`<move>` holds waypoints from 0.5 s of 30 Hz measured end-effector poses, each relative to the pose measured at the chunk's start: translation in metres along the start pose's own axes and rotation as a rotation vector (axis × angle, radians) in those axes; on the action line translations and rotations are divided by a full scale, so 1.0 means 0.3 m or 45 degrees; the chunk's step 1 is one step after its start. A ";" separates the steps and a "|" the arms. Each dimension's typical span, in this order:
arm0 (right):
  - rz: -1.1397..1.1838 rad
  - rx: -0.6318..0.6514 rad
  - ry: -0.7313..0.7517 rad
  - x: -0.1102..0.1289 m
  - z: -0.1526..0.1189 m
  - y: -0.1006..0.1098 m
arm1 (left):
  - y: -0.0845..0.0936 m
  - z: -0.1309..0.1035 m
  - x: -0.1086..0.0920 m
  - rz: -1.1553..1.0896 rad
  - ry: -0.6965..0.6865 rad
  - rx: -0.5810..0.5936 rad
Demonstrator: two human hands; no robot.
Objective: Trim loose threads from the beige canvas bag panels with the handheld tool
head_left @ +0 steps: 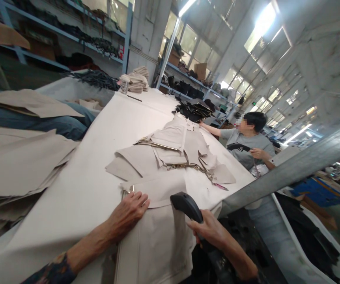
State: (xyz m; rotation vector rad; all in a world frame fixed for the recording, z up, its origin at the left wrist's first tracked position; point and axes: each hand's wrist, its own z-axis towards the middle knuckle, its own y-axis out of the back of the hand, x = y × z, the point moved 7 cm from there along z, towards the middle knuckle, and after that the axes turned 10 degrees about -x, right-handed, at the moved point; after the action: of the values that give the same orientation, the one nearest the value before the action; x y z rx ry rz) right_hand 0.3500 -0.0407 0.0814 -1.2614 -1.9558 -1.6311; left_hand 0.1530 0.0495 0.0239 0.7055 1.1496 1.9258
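Across the table edge in front of me lies a beige fabric piece (164, 240), its folded-over top part (164, 191) pointing away from me. My left hand (133, 209) rests on its left side, fingers stretched over the fabric beside a small shiny metal fitting (131, 188); the thumb is hidden. Wrapped round the handle of a black hand-held tool (187, 206) with a curved head is my right hand (210, 228). The tool's head is over the right part of the fabric; whether it touches cannot be told. Farther on lies a heap of similar beige pieces (172, 146) with metal zips.
Stacked beige pieces (19, 157) lie at the left. A grey metal post (291, 165) slants across the right side. Beyond it a co-worker (247, 138) holds another black tool (238, 147). Dark pieces (195, 108) and a beige stack (137, 81) are at the table's far end.
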 end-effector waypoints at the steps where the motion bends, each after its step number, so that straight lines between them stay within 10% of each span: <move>1: -0.004 -0.009 -0.010 -0.003 0.018 -0.001 | 0.001 -0.001 0.000 -0.002 0.006 -0.009; 11: -0.024 -0.384 -0.055 -0.009 0.044 0.173 | 0.019 0.015 0.004 -0.034 0.050 -0.005; 15: 0.025 -0.301 -0.027 -0.006 -0.008 0.144 | 0.037 -0.033 0.019 -0.157 0.268 -0.149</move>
State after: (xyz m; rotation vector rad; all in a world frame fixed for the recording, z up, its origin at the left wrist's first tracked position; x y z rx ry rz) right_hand 0.3833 -0.0447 0.1085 -1.3817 -1.7964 -1.8904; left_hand 0.1386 0.0461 0.0300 0.3673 1.1660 1.9781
